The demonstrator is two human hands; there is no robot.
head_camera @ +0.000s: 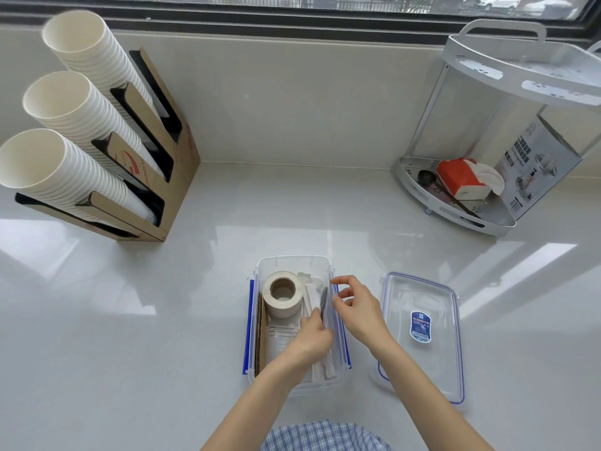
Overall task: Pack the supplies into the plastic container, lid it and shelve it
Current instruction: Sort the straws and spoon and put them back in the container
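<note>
My left hand [313, 336] is down inside the plastic container [294, 262], fingers pinched around a slim dark utensil [324, 302] that stands among the paper-wrapped sticks [320, 366] along the container's right wall. My right hand [354, 309] hovers over that right rim, fingers spread and loosely curled, holding nothing that I can make out. The container sits near the front edge of the counter [130, 320], lid off. A tape roll [283, 297] leans at its far left corner, with clear cups [281, 341] lying below it and a cardboard strip [260, 333] against the left wall. The lid [422, 333] lies flat just right of the container. The corner shelf [455, 203] stands at the counter's far right corner, paper cup stacks [65, 125] at the far left.
</note>
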